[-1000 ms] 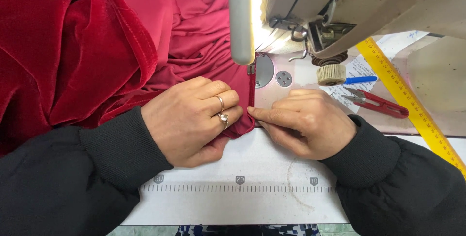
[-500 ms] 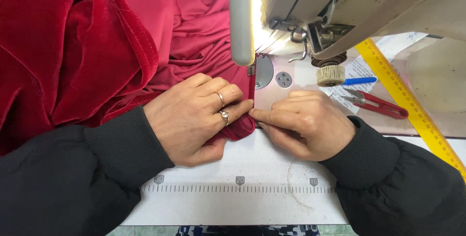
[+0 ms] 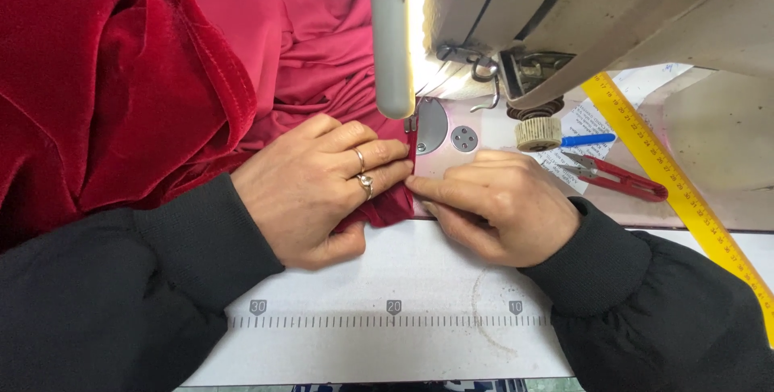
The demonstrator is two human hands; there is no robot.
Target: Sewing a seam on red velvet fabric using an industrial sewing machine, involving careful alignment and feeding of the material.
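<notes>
A dark red velvet fabric [image 3: 121, 78] is piled at the left and runs to the needle plate [image 3: 435, 130] of a sewing machine [image 3: 580, 13]. My left hand [image 3: 322, 186], with two rings, lies flat on the fabric's folded edge [image 3: 399, 199], fingers pointing right toward the needle. My right hand [image 3: 496, 203] presses its fingertips against the same edge from the right, just in front of the plate. Both hands pin the edge to the table. The needle itself is hidden behind the white lamp tube [image 3: 393, 37].
Red thread snips [image 3: 621, 178], a blue pen [image 3: 587, 140] and a small ridged wheel [image 3: 538, 132] lie right of the plate. A yellow ruler [image 3: 685, 199] runs diagonally at the right. A printed scale [image 3: 387, 319] marks the white table's front.
My left fingers have crept slightly to the right along the fabric edge toward the needle. The right hand has barely moved.
</notes>
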